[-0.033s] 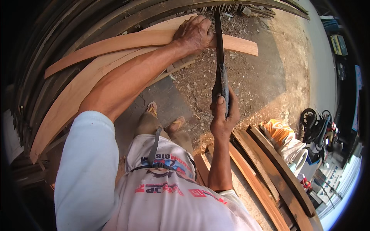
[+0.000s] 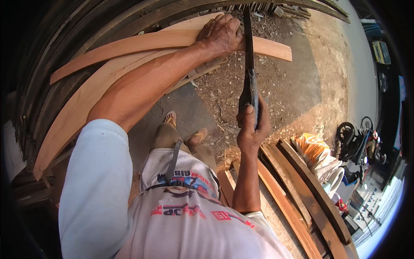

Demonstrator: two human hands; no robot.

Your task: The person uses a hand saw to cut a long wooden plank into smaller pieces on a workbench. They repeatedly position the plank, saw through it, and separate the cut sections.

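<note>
My left hand (image 2: 221,35) is closed over a long, curved, reddish-brown wooden board (image 2: 129,46), pressing near its right part. The board's short end sticks out to the right past the hand. In my right hand (image 2: 253,125) is a dark-handled tool that looks like a hand saw (image 2: 249,52), seen almost edge-on. Its thin dark blade points away from me and crosses the board just right of my left hand. My right thumb lies along the top of the worn handle. The blade's teeth cannot be made out. A second, wider curved board (image 2: 82,103) lies under the first.
Dark weathered timbers (image 2: 47,56) are stacked at the far left. Wood chips litter the ground (image 2: 228,82) beyond my feet. Several planks (image 2: 297,190) lie at the lower right, beside an orange and white sack (image 2: 312,149). A motorbike (image 2: 355,138) stands farther right.
The view has shifted slightly, placing the board and both hands a little farther right in the picture. Both hands keep their grip; the blade stays across the board.
</note>
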